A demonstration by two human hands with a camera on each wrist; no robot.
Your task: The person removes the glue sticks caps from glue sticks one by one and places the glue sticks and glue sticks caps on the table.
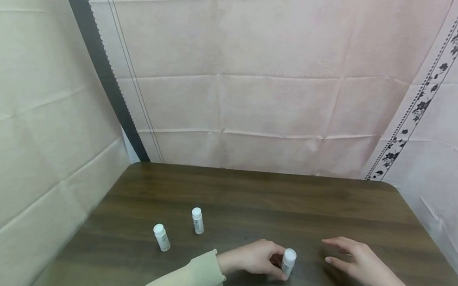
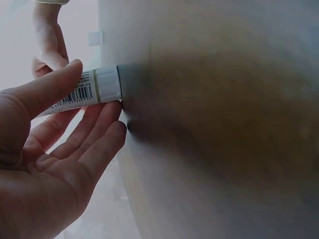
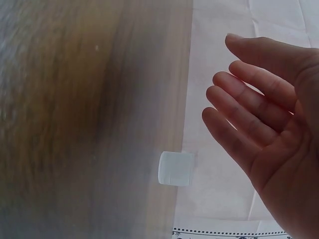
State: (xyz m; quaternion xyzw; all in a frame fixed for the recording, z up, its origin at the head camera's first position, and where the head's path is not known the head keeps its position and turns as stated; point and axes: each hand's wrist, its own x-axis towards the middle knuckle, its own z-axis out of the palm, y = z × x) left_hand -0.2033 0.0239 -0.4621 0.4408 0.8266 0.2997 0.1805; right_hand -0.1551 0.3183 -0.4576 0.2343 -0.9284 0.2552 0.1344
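My left hand [image 1: 259, 258] pinches a white glue stick [image 1: 288, 263] between thumb and fingers, near the front middle of the table. It stands about upright, cap up, and its base is at or just above the tabletop. In the left wrist view, the glue stick [image 2: 79, 92] shows a barcode label. To the right, my right hand [image 1: 360, 266] hovers over the table, fingers extended, holding nothing. Two more white glue sticks stand to the left: one glue stick [image 1: 198, 221] farther back, another glue stick [image 1: 162, 237] nearer and more to the left.
The dark wooden table [image 1: 249, 191] has rounded far corners. Pale creased cloth [image 1: 267, 100] hangs behind it and at both sides. A translucent piece [image 3: 175, 169] sits on the table's edge in the right wrist view.
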